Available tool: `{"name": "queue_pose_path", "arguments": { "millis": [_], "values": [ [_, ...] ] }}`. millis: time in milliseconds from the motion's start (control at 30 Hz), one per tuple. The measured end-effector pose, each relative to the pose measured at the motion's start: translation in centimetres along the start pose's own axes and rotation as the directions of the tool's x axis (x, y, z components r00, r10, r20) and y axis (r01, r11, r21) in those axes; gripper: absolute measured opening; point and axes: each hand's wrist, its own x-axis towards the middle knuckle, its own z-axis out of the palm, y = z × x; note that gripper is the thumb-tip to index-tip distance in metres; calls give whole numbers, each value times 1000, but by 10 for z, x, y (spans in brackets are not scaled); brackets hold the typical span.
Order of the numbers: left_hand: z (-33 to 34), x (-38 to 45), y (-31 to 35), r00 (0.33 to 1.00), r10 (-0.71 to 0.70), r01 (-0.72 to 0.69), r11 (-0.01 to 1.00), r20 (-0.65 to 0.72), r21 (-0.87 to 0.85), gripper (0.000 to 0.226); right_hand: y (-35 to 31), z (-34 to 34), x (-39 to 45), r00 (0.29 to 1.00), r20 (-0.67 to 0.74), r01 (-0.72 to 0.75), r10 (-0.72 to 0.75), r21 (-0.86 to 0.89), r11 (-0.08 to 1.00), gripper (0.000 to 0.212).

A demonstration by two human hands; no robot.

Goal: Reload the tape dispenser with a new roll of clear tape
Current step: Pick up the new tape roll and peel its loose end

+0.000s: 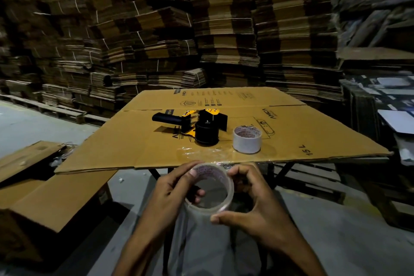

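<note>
Both hands hold a roll of clear tape (220,182) in front of the table's near edge. My left hand (172,188) grips its left side, thumb on the rim and fingers inside the core. My right hand (253,199) wraps its right side, thumb under the roll. A black and yellow tape dispenser (197,124) lies on its side on the flattened cardboard sheet (134,141) beyond my hands, handle pointing left and its black spool hub bare. A second roll with a white core (247,139) stands just right of the dispenser.
The cardboard sheet lies over a folding table, with crumpled clear film (197,152) near its front edge. Cardboard boxes (44,188) sit low on the left. Tall stacks of flattened cartons (201,29) wall the back and right. The floor is grey concrete.
</note>
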Motion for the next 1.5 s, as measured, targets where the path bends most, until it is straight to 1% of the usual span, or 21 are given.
{"name": "queue_pose_path", "arguments": {
  "millis": [67,133,233,333,400,467,600,733,867,933,1000,1033,1200,1300,1367,1400,1433,1500],
  "values": [
    [-5,1,4,997,-3,2,1000,71,21,28,-3,-5,1,998,62,-15,16,-7,1000,72],
    [-7,1,8,996,-4,4,1000,91,-4,28,-4,-7,1,997,65,-30,27,54,998,71],
    [-3,-1,5,999,-11,14,998,40,-59,27,-2,-3,1,999,31,-23,20,105,994,64],
    [3,-1,-5,997,-49,40,988,-62,-152,27,4,8,1,997,-72,18,-9,132,991,55],
    [6,-1,-10,991,-78,58,981,-105,-184,27,8,13,1,993,-118,29,-10,154,988,55],
    [6,-2,-13,990,-83,60,978,-114,-198,27,10,14,1,993,-117,29,-10,166,986,56],
    [5,-1,-11,995,-59,40,976,-85,-213,27,12,11,5,999,-49,26,-16,192,981,59],
    [5,0,-12,994,-64,41,966,-83,-256,26,13,11,6,996,-77,54,-42,162,985,56],
    [7,1,-17,988,-118,75,933,-103,-351,26,9,17,2,984,-148,112,-99,83,990,44],
    [9,2,-18,987,-135,89,915,-91,-394,27,8,19,1,981,-174,100,-85,77,992,46],
    [10,2,-21,984,-154,103,899,-86,-426,28,8,18,3,986,-146,92,-84,50,995,56],
    [11,1,-23,983,-163,108,891,-88,-442,28,8,18,3,988,-127,95,-90,36,995,57],
    [12,-1,-29,969,-231,159,856,-89,-492,27,6,22,0,978,-142,149,-150,-18,989,44],
    [13,0,-32,959,-269,183,834,-94,-520,26,6,25,-2,967,-168,182,-189,-56,982,41],
    [15,-1,-32,953,-287,191,810,-92,-554,27,7,25,-2,960,-228,155,-164,-56,986,37],
    [15,-1,-32,951,-294,191,796,-91,-575,28,8,24,-3,958,-257,126,-128,-22,992,34],
    [14,-2,-32,951,-297,190,787,-89,-587,30,10,22,-3,960,-269,95,-84,28,995,32],
    [14,-5,-30,953,-293,193,789,-79,-584,32,14,17,-5,970,-241,56,-34,85,995,26]
  ]
}}
